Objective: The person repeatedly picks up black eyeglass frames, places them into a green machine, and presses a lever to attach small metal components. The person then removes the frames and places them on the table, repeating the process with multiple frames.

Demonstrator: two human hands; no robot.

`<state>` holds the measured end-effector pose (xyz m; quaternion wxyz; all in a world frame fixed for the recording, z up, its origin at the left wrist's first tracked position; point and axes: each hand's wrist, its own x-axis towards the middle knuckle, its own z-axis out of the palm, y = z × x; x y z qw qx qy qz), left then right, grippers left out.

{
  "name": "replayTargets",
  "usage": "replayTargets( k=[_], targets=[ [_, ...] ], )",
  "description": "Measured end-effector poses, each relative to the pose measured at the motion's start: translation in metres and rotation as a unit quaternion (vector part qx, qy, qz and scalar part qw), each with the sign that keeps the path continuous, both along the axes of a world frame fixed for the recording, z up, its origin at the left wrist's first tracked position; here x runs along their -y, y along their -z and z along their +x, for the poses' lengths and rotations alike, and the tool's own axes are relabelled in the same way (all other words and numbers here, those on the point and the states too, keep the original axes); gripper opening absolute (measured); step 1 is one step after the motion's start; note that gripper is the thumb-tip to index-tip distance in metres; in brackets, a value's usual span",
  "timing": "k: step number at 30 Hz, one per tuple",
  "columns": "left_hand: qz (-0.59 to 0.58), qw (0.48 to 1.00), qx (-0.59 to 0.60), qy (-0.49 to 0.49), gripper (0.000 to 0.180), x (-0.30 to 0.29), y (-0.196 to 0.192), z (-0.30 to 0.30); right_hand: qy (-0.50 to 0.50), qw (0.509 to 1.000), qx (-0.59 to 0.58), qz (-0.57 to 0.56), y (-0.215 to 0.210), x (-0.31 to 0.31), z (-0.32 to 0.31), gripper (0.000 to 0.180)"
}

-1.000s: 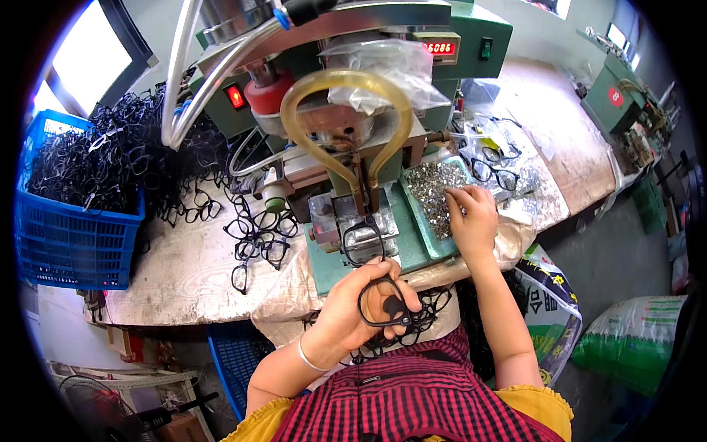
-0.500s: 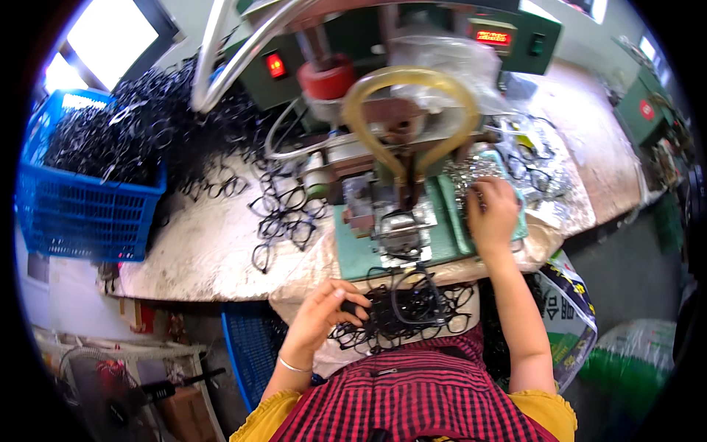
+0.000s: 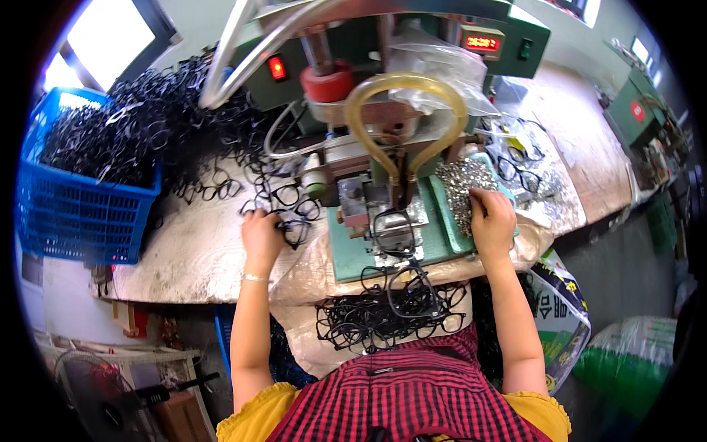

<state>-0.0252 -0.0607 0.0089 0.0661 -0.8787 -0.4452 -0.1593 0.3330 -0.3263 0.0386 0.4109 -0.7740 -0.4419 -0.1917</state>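
Note:
My left hand (image 3: 263, 236) is at the loose eyeglass frames on the table, left of the machine. Its fingers are curled on a black eyeglass frame (image 3: 296, 233) at the near end of that group. My right hand (image 3: 493, 222) is bent over a light green tray (image 3: 440, 208) heaped with small shiny metal pieces (image 3: 464, 184). Its thumb and fingertips are pinched together among the pieces; what they hold is too small to make out. Between my hands, another black eyeglass frame (image 3: 414, 293) hangs from the machine's metal fixture (image 3: 394, 241), with one rim up against it.
The green press machine (image 3: 401, 140) with a yellowish hose loop stands ahead. A pile of black frames (image 3: 361, 320) lies before my apron. At the far left, a blue basket (image 3: 81, 214) overflows with frames. More frames in clear bags (image 3: 526, 177) lie right of the tray.
My left hand has moved from the pile by my apron up and left to the frames on the table. The right hand stays at the tray, its fingertips drawn slightly nearer to me.

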Motion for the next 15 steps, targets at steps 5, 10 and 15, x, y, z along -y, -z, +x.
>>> replayTargets(
  k=[5, 10, 15],
  targets=[
    [0.026, 0.998, 0.041, 0.039, 0.025, -0.003, -0.018, -0.037, -0.041, 0.991, 0.122, 0.027, -0.009, 0.019, 0.006, 0.013],
    [-0.140, 0.941, 0.308, -0.003, 0.010, 0.020, -0.035, -0.041, -0.027, 0.979, -0.190, 0.071, 0.002, 0.029, -0.004, 0.013],
    [-0.415, 0.655, 0.629, -0.047, 0.014, 0.040, -0.012, -0.020, -0.174, 0.918, -0.332, 0.128, -0.038, 0.005, -0.038, 0.016]
  ],
)
